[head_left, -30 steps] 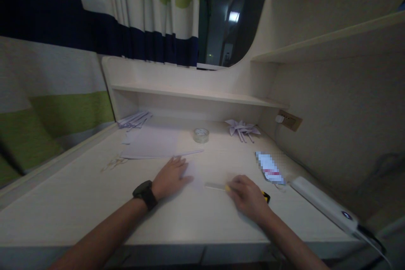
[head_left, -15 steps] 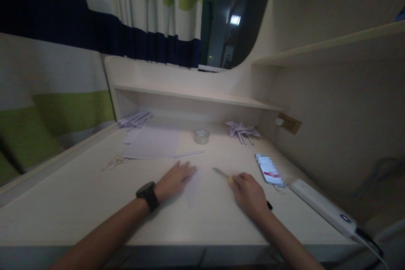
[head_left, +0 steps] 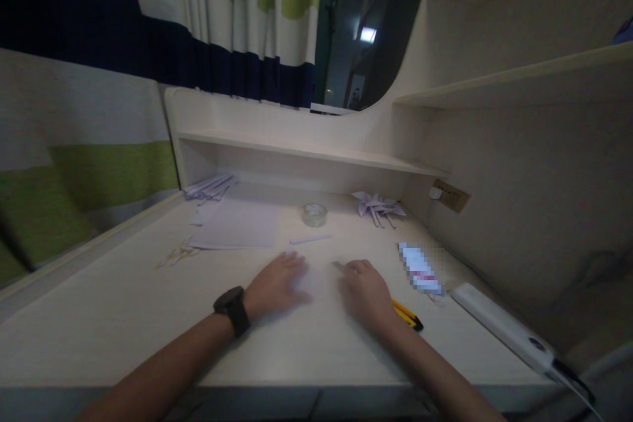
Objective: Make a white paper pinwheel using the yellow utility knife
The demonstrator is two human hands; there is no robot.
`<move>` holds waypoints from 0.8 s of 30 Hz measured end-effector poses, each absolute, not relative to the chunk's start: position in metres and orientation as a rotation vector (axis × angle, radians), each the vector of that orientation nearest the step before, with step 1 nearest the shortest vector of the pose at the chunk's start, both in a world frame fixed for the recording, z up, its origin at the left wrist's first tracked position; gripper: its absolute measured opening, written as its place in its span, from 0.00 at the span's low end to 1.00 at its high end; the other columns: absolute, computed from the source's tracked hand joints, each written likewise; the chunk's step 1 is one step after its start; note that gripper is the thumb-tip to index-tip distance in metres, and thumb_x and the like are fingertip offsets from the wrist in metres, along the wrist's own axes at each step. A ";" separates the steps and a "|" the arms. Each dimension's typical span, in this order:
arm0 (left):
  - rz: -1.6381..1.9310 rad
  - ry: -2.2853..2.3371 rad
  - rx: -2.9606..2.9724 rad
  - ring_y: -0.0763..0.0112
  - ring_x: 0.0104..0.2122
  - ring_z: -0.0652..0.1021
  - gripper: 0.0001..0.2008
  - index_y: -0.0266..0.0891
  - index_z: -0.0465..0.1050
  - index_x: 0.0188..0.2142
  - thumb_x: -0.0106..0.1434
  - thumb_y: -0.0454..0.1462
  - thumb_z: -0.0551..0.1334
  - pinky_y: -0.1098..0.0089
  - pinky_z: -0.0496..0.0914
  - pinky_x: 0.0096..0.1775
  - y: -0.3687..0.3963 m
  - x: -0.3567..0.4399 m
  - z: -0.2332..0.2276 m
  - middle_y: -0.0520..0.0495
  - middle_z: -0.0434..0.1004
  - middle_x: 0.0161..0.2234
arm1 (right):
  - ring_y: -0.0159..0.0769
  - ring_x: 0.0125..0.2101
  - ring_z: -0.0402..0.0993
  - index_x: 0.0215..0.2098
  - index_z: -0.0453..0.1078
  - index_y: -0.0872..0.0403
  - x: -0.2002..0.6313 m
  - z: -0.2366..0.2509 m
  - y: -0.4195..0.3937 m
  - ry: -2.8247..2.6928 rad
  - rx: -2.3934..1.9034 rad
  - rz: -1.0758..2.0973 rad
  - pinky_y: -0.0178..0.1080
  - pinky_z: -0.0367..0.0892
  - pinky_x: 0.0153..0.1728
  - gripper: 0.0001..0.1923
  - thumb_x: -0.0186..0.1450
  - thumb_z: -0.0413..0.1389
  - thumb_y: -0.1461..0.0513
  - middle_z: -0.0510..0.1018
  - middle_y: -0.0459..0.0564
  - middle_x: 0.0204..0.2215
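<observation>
My left hand [head_left: 281, 283], with a dark watch on the wrist, is open above the desk, its fingers and thumb apart. A small pale sheet of paper [head_left: 314, 278] shows faintly beside its fingertips. My right hand [head_left: 366, 290] covers the middle of a yellow and black utility knife [head_left: 406, 314]. The knife's handle end sticks out behind this hand and its blade tip shows in front. Blur hides the right fingers, so their grip on the knife cannot be made out. A thin paper stick [head_left: 310, 239] lies just beyond my left hand.
Stacked white paper [head_left: 237, 224] lies at the left, with folded strips [head_left: 210, 188] behind and loose string [head_left: 175, 254] in front. A tape roll [head_left: 314, 214] and paper pinwheels [head_left: 378, 206] are at the back. A phone [head_left: 420, 269] and a white power strip [head_left: 504, 326] lie at the right.
My right hand has slid forward and left along the knife, baring more of its yellow handle. My left thumb has spread out. The paper stick lies farther right, away from the stack.
</observation>
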State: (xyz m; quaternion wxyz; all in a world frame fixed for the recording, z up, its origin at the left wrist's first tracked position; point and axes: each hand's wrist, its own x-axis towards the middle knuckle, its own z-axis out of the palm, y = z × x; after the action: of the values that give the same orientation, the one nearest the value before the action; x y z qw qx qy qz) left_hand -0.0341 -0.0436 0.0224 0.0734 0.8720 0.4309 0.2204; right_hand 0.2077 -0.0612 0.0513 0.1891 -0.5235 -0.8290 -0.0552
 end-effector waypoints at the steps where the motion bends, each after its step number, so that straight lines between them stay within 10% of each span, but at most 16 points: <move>1: 0.646 1.316 2.628 0.54 0.58 0.63 0.31 0.39 0.66 0.55 0.56 0.53 0.61 0.54 0.51 0.59 -0.045 -0.033 0.022 0.39 0.64 0.57 | 0.41 0.43 0.67 0.44 0.73 0.53 0.201 0.053 -0.057 -2.354 -1.453 -0.113 0.40 0.61 0.44 0.14 0.62 0.50 0.64 0.76 0.54 0.40; 24: 0.715 1.283 2.526 0.59 0.42 0.75 0.16 0.45 0.75 0.44 0.63 0.47 0.55 0.58 0.65 0.47 -0.046 -0.031 0.029 0.46 0.78 0.42 | 0.37 0.38 0.72 0.36 0.74 0.53 0.173 0.043 -0.035 -2.386 -1.447 0.007 0.35 0.61 0.39 0.14 0.65 0.46 0.64 0.78 0.51 0.34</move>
State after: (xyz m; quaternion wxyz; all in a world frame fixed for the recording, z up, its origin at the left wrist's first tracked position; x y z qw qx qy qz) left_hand -0.0311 -0.0462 0.0287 0.1095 0.8593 0.4364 0.2434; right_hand 0.1728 -0.0347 0.0426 0.1746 -0.5107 -0.8418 0.0025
